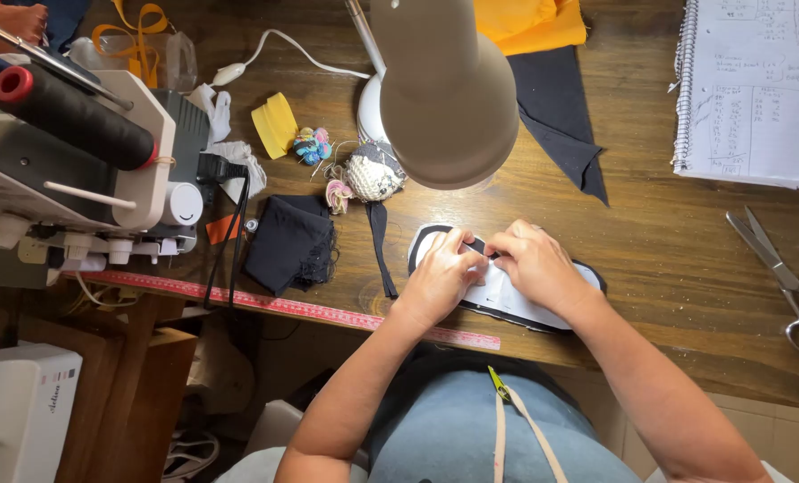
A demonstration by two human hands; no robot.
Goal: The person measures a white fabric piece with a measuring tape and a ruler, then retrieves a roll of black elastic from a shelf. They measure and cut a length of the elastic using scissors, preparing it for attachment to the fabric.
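At near desk edge (668,268), red tape measure (283,306) lying along rim. Just beyond, left hand (440,277) and right hand (534,264) meeting over white pattern piece with black fabric border (507,304), lying flat on desk in front of person. Both grips pressed together, fingertips pinching black edge (476,246) at piece's top. Scissors (784,277) lying well right. Black cloth bundle (288,241) sitting left of hands. Farther back, lamp (444,89), pincushion (373,173), sewing machine (77,152), notebook (757,89) standing.

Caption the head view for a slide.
Both hands, left hand and right hand, press on a white-and-black fabric piece under a desk lamp.
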